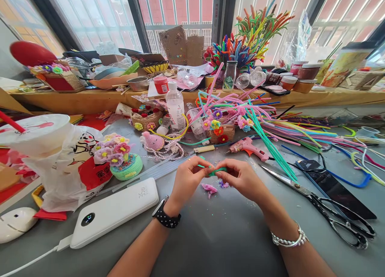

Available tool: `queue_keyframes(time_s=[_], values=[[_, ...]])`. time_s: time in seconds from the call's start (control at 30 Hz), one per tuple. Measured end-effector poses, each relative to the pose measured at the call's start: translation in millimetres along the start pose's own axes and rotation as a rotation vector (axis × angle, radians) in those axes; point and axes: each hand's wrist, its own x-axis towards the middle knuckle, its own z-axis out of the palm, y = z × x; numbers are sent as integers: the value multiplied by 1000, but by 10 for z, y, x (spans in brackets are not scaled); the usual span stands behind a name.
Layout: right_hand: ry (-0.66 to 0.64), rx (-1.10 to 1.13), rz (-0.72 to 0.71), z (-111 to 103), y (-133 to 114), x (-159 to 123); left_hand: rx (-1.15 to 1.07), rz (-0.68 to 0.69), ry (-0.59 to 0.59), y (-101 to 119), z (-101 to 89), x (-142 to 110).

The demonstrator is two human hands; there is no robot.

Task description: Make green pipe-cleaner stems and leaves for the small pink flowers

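My left hand (pixel 192 176) and my right hand (pixel 240 176) meet over the middle of the grey table. Between them is a short piece of green pipe cleaner (pixel 219 170), pinched by the thumb and fingers of each hand. It looks bent or coiled, though the fingertips cover part of it. Just below the hands lie a small pink fuzzy scrap (pixel 209 189) and a purple one (pixel 223 184). Behind my right hand rests a pink glue gun (pixel 251 148). Long green pipe cleaners (pixel 270 142) lie to its right.
Large scissors (pixel 313 197) and a black phone (pixel 337 189) lie at right. On the left are a white power bank (pixel 117 213) with a cable, a green flower-topped piece (pixel 126 166) and a bagged drink cup (pixel 39 136). Bottles (pixel 175 108) and a pipe-cleaner heap stand behind.
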Motion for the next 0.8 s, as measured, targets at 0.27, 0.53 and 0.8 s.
queue_keyframes(time_s=[0.27,0.53,0.8], values=[[-4,-124,-94,-17,-4,0,-59,-184,-29,4,-13,8],[-80,238,139,53,-47,3,-11,-91,106,-19,-95,58],[-25,614,269,-14,22,8,673,678,127,48,-163,23]])
